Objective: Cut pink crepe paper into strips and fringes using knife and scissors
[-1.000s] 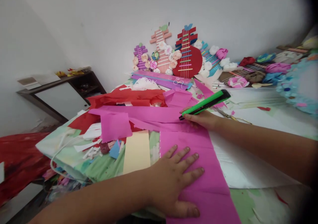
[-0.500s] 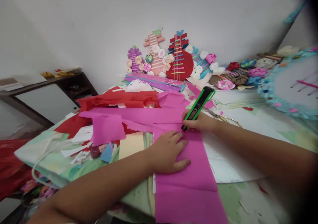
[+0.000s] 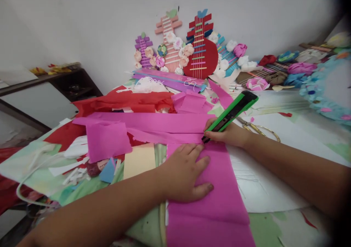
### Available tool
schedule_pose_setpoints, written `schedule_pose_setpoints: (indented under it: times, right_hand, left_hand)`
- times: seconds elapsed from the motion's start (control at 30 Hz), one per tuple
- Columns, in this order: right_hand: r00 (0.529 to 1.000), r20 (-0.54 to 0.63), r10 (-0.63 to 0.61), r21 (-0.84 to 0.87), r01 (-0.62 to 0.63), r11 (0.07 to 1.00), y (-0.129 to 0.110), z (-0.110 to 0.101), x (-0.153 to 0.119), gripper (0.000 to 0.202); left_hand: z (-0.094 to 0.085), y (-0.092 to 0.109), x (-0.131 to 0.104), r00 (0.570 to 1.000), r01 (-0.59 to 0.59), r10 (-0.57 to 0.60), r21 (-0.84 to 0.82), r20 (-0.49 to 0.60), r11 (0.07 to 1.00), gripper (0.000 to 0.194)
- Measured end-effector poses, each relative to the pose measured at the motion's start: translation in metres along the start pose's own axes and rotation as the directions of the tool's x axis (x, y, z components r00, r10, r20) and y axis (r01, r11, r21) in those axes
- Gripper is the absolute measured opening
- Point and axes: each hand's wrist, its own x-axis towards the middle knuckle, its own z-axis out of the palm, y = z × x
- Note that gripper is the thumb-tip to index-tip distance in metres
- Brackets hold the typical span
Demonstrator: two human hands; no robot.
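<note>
My right hand point(image 3: 223, 132) grips a green and black utility knife point(image 3: 231, 113), its tip down at the upper edge of a magenta paper sheet point(image 3: 219, 181). My left hand point(image 3: 189, 174) lies flat on that sheet with the fingers spread, just below and left of the knife tip. The sheet runs down toward me past the frame's lower edge. Above the knife tip a long magenta paper strip point(image 3: 164, 122) stretches to the left. A smaller magenta paper piece point(image 3: 108, 141) lies over its left part. Whether the blade is extended I cannot tell.
Scissors point(image 3: 259, 128) with gold handles lie right of the knife on white board point(image 3: 260, 181). Red paper point(image 3: 126, 101) and a cream card point(image 3: 139, 161) are at left. Decorated craft instruments, including a red one point(image 3: 203, 59), lean on the wall. A dark cabinet point(image 3: 55, 93) stands far left.
The view has shifted, so the table looks closer. The knife is tilted further to the right, its tip still near the sheet's upper edge. My left hand stays flat on the sheet.
</note>
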Motion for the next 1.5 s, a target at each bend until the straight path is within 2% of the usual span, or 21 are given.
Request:
schedule_pose_setpoints:
  times: [0.1,0.27,0.47,0.8,1.0,1.27,1.5]
  right_hand:
    - [0.998,0.048,-0.036,-0.047,0.038,0.998,-0.0012,0.0009,0.0007,0.018]
    - [0.994,0.055,-0.097,-0.089,0.102,0.991,0.0004,0.002,-0.0003,0.02]
    - [0.996,-0.056,-0.073,-0.033,0.072,0.997,-0.0006,-0.0009,-0.0047,0.018]
    - [0.999,0.011,-0.041,-0.073,0.041,0.996,-0.0034,0.001,-0.0046,0.021]
    - [0.993,0.083,-0.079,-0.123,0.089,0.988,-0.0045,0.0038,-0.0035,0.022]
    - [0.999,-0.012,-0.051,-0.013,0.05,0.999,-0.0025,-0.0007,-0.0056,0.024]
    - [0.998,0.033,-0.056,-0.036,0.057,0.998,-0.0011,0.0006,-0.0025,0.026]
  left_hand:
    - [-0.0013,0.0008,-0.0006,1.0,-0.001,0.001,0.001,0.009,1.0,0.062]
    - [-0.0022,0.0016,-0.0002,1.0,-0.007,0.007,0.003,0.013,1.0,0.062]
    - [-0.002,0.0001,0.0005,0.999,-0.006,0.006,-0.009,0.036,1.0,0.063]
    - [-0.0019,0.0001,0.0008,0.999,0.0,0.001,-0.021,0.038,1.0,0.062]
    - [-0.0022,-0.0004,0.0014,0.999,0.001,0.0,-0.022,0.036,1.0,0.062]
    - [-0.0028,-0.0001,0.0017,0.998,0.014,-0.012,-0.02,0.062,1.0,0.062]
    - [-0.0005,-0.001,0.001,1.0,0.001,-0.001,-0.01,0.031,1.0,0.062]
